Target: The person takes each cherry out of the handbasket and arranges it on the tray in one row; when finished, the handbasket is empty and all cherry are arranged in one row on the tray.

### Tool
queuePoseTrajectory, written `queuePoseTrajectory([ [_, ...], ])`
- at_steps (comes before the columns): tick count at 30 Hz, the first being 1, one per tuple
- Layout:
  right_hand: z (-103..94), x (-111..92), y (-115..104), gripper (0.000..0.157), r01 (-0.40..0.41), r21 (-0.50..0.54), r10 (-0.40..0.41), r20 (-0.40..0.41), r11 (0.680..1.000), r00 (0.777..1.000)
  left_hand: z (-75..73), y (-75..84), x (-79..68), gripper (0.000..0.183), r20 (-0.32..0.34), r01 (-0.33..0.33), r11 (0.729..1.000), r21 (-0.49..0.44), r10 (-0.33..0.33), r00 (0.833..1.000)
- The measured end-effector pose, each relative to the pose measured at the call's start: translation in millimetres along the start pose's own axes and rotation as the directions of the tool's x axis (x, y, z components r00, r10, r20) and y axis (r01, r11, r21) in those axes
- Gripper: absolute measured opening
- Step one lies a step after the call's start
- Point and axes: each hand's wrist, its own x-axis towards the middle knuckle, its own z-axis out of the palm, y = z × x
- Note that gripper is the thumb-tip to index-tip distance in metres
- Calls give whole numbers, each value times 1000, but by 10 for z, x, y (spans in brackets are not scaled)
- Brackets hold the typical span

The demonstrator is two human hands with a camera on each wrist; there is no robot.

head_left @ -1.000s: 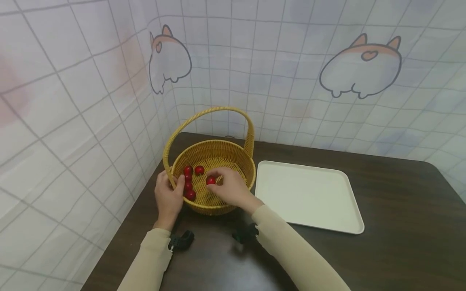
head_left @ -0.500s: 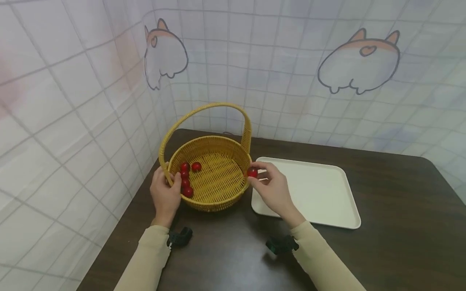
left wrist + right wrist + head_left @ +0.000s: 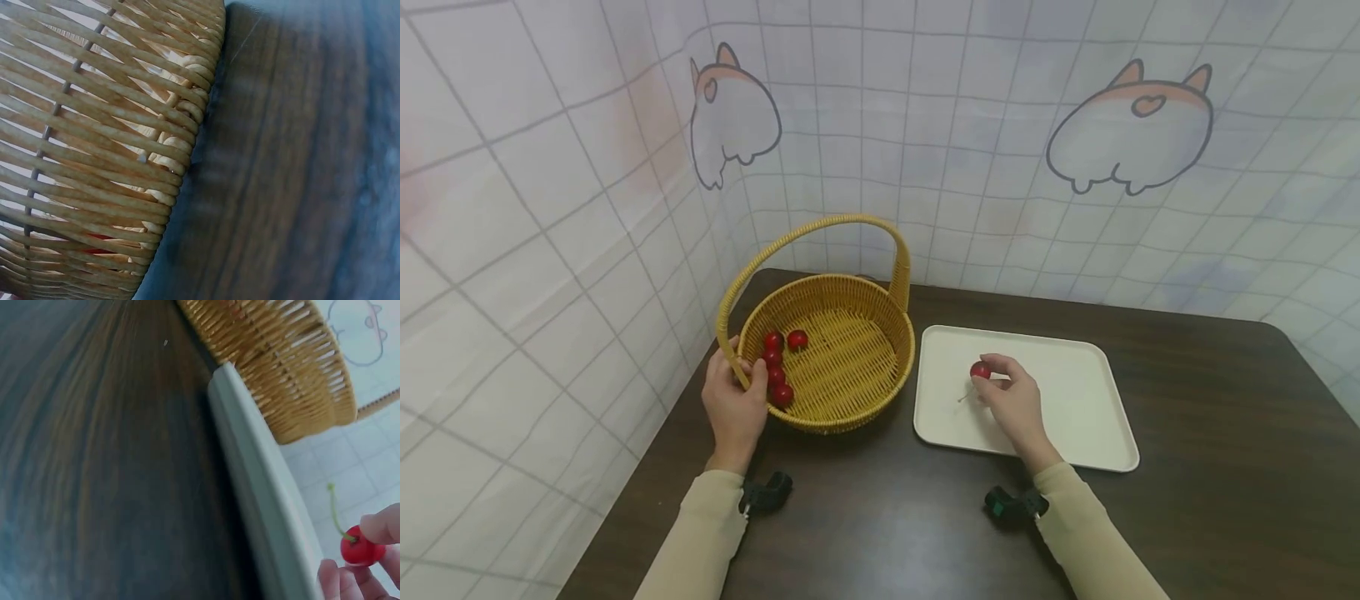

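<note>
My right hand (image 3: 1013,402) pinches a red cherry (image 3: 980,371) over the left half of the white tray (image 3: 1075,400). In the right wrist view the cherry (image 3: 359,549) shows its green stem pointing up, with thumb and fingers at its side. My left hand (image 3: 735,406) grips the near left rim of the yellow wicker basket (image 3: 850,367), where the handle (image 3: 895,258) meets it. Several more cherries (image 3: 777,377) lie in the basket along its left side. In the left wrist view only the woven wall (image 3: 94,137) shows and the hand is out of sight.
The dark wooden table (image 3: 880,517) carries the basket and, just right of it, the tray. Behind and to the left hangs a white gridded cloth (image 3: 970,150) with cartoon dogs. Dark wrist cameras (image 3: 765,493) sit on both wrists.
My right hand has carried the cherry from inside the basket, rightward past the rim, to over the tray. My left hand keeps its grip on the basket. The head view has shifted slightly.
</note>
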Motion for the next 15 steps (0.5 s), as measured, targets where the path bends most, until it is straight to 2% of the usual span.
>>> queuePoseTrajectory([
  [8,-22,4,86,39,-32,-82,32,0,996,999,1,-12,-3,23,20,43,999,14,-43,999],
  [15,3,58,58,42,-35,-122,47,102,992,994,-1,-15,-4,23,38,71,997,29,-72,997],
])
